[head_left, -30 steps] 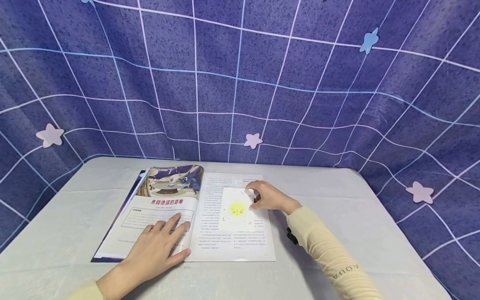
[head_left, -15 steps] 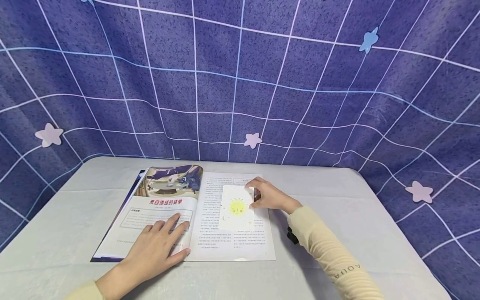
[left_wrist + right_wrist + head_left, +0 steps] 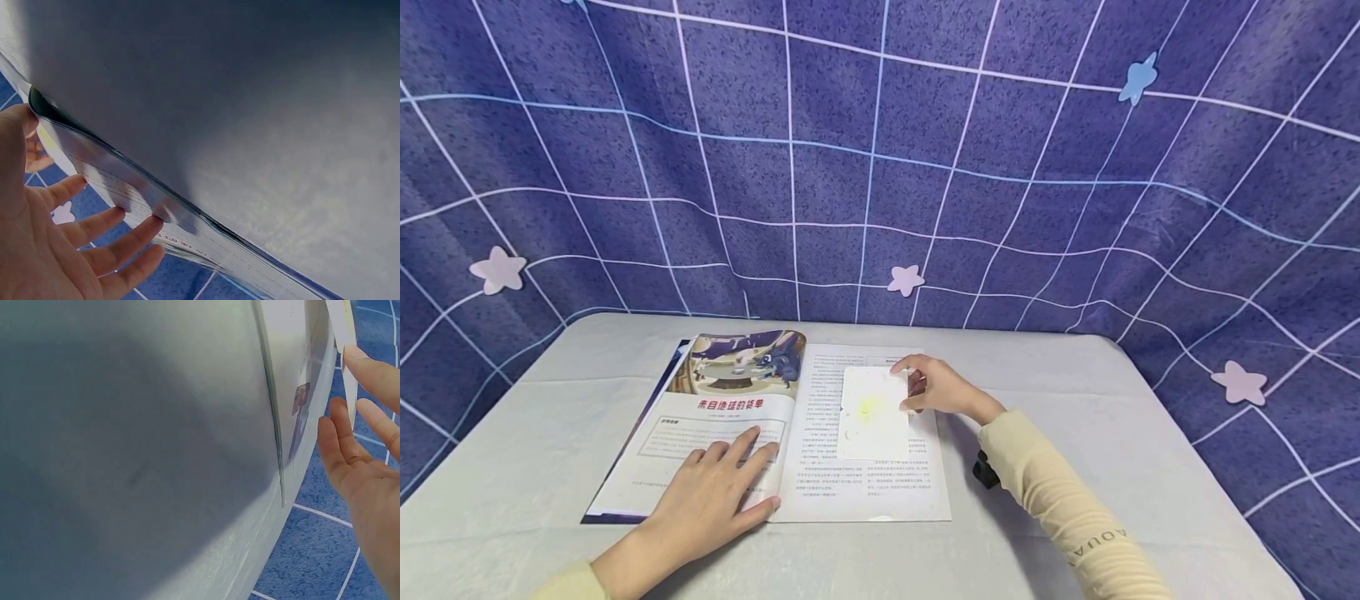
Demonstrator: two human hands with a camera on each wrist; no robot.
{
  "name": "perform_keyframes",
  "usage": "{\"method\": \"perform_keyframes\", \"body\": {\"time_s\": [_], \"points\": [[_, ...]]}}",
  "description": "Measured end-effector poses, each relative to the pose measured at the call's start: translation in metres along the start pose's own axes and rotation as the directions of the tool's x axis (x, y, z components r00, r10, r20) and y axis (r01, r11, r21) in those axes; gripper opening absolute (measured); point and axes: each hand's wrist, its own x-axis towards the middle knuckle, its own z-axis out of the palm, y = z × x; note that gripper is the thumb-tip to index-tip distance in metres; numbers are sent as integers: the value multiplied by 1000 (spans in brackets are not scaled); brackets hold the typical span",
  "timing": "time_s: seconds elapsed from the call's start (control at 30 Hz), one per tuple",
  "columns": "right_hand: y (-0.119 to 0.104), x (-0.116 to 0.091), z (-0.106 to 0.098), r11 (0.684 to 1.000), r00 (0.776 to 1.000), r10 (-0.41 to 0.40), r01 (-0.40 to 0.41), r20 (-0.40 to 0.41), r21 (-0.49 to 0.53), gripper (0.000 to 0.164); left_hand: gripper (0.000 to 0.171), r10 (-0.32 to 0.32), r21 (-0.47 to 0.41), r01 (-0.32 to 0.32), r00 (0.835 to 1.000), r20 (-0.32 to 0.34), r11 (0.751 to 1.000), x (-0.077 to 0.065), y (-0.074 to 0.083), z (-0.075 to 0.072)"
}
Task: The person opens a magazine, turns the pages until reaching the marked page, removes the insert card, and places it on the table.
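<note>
A magazine [image 3: 835,496] lies spread on the table, with an illustrated left page and a text-covered right page. My left hand [image 3: 709,493] rests on the left page, fingers spread and thumb near the fold. In the left wrist view its fingers [image 3: 111,253] lie straight against the printed page. Over the right page is a white card [image 3: 872,433] with a yellow sun, pale and blurred. My right hand [image 3: 942,390] pinches the card's right edge between thumb and fingers. From the right wrist view the card [image 3: 347,365] appears edge-on, raised above the magazine.
A pale grey cloth covers the table [image 3: 1075,392]. Behind it hangs a blue-purple curtain [image 3: 880,183] with a white grid and several stars. A small black object [image 3: 985,471] sits under the right wrist.
The card's top edge has risen slightly and its sun has gone from sharp to washed-out and blurred, shifting up and left. The left hand stays put.
</note>
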Motion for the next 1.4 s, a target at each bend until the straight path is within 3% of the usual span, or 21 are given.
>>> {"method": "perform_keyframes", "body": {"time_s": [0.17, 0.4, 0.63, 0.83, 1.0, 1.4], "points": [[0, 0, -2, 997, 999, 44, -45, 12, 64, 52, 63, -4, 2, 4, 1000, 7, 1000, 0, 0, 0], [-4, -2, -3, 988, 999, 43, -41, -6, 149, 53, 64, -13, 0, 13, 1000, 23, 1000, 0, 0, -2], [-9, -5, -4, 949, 996, 89, -92, 22, 302, 56, 64, 2, 5, -2, 1000, 13, 1000, 0, 0, -3], [-9, -7, -4, 924, 998, 58, -61, 20, 378, 56, 64, 16, -1, -16, 1000, 8, 1000, -1, -2, -1], [-9, -8, -5, 916, 999, 33, -33, 6, 401, 56, 64, 12, -2, -12, 1000, 25, 1000, -1, -5, 1], [-14, -12, -9, 909, 997, 71, -56, -21, 413, 57, 65, 19, 0, -19, 1000, 23, 1000, -1, -5, 2]]}}
